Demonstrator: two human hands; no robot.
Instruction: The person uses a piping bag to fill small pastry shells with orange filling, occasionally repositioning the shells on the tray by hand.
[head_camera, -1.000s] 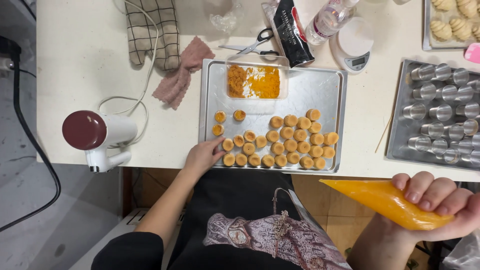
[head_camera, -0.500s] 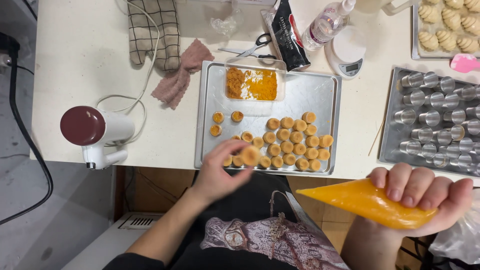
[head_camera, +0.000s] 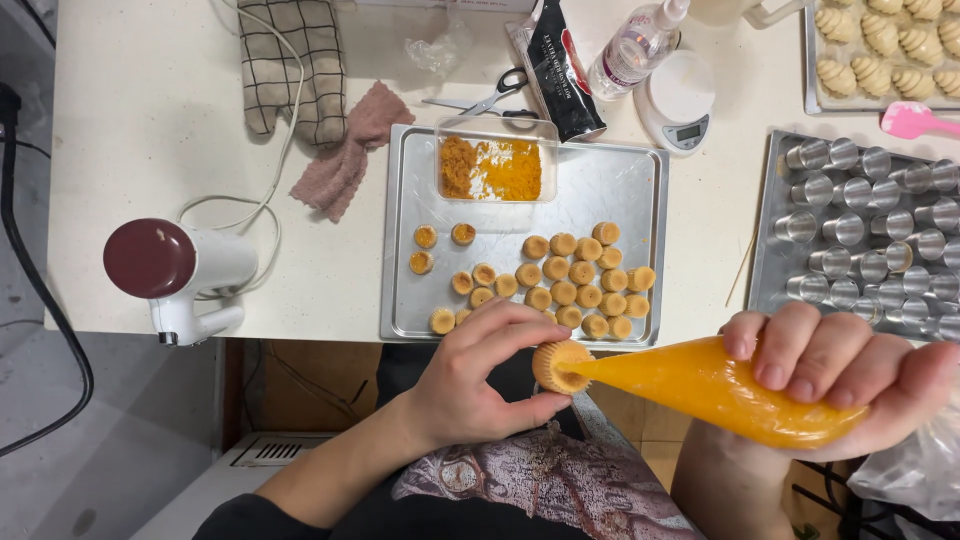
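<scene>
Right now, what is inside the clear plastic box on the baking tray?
The clear plastic box holds orange and brownish crumbs piled toward its left and middle. The baking tray under them is hidden.

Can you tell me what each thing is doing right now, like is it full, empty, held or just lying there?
Small round golden pastry cup: held in left hand, piping tip touching it.
Orange-filled clear piping bag: full, gripped by right hand.
Clear plastic tub: open, holding orange crumbs.
Flat silver baking tray: partly covered with pastry cups.
Metal scissors: lying on table.
</scene>
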